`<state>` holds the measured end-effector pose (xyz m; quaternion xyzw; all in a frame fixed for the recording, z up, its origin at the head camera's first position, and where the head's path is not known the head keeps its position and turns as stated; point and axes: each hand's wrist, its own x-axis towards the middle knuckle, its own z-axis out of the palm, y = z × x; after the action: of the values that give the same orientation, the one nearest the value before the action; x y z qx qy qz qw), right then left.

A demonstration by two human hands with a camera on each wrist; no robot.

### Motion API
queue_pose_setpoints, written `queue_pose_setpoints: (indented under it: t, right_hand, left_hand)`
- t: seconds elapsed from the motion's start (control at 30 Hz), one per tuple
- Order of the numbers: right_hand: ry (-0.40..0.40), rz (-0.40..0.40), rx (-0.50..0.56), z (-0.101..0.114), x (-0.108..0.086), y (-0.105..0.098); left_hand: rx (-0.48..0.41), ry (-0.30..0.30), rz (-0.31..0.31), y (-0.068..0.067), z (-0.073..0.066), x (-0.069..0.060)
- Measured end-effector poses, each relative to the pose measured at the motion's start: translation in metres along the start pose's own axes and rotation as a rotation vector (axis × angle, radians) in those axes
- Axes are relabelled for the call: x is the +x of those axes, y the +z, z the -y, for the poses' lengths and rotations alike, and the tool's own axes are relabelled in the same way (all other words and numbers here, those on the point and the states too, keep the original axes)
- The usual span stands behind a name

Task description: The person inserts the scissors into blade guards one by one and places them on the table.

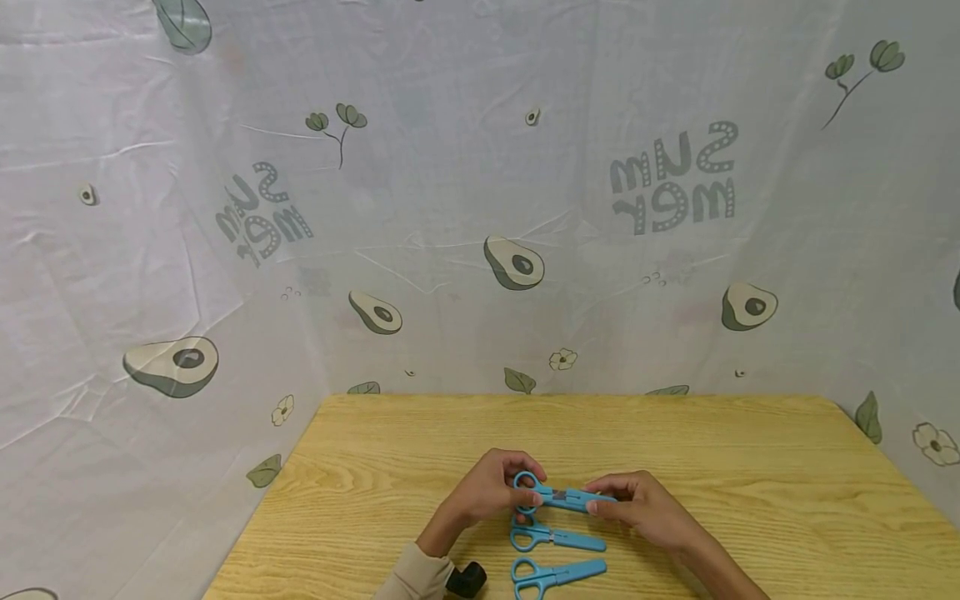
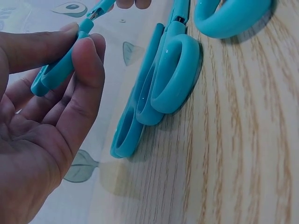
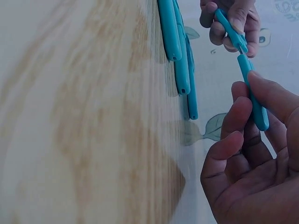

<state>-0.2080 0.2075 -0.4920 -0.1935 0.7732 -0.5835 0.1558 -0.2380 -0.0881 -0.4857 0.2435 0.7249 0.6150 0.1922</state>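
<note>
A pair of light-blue scissors [image 1: 548, 493] is held level above the wooden table. My left hand [image 1: 489, 490] pinches its finger loops [image 2: 60, 72] between thumb and fingers. The matching blue blade cover [image 3: 252, 95] is pinched by my right hand [image 1: 647, 507] at the other end. A short strip of metal blade shows between handle and cover, so the cover sits partly off. Just nearer to me lie capped blue scissors [image 1: 558, 537], loops to the left. Another capped pair [image 1: 558, 575] lies below them, roughly parallel.
The light wooden table [image 1: 750, 467] extends around the hands. Behind it hangs a pale curtain [image 1: 450, 192] printed with avocados and leaves. A black device [image 1: 467, 580] sits at the left sleeve. In the right wrist view, several capped tips [image 3: 183, 77] line up on the table.
</note>
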Motion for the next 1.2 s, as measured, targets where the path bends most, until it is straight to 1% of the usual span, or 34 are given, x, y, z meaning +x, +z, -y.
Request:
queue_pose_setpoints:
  t: [0.17,0.47,0.67,0.8,1.1,1.2]
  right_hand:
    - [0.014,0.005,0.015,0.0012,-0.0003,0.0008]
    - [0.027,0.01,0.037,0.0013,-0.0003,0.0018]
    - [0.032,0.009,0.032,0.0013,-0.0001,0.0019]
    - [0.024,0.01,0.034,0.0016,0.0,0.0021]
    - [0.012,0.009,0.035,0.0029,0.0,0.0022]
    - [0.013,0.008,0.034,0.0025,0.0003,0.0019]
  left_hand:
    - [0.017,0.004,-0.003,0.0003,-0.0002,0.0003]
    - [0.007,0.003,0.025,-0.0005,-0.0017,-0.0007]
    - [0.016,0.015,0.016,0.0,-0.0009,-0.0008]
    - [0.003,0.004,0.008,0.001,-0.0018,-0.0009]
    - [-0.016,-0.022,-0.03,0.0039,-0.0046,-0.0011]
    - [-0.023,-0.023,-0.037,0.0052,-0.0059,-0.0015]
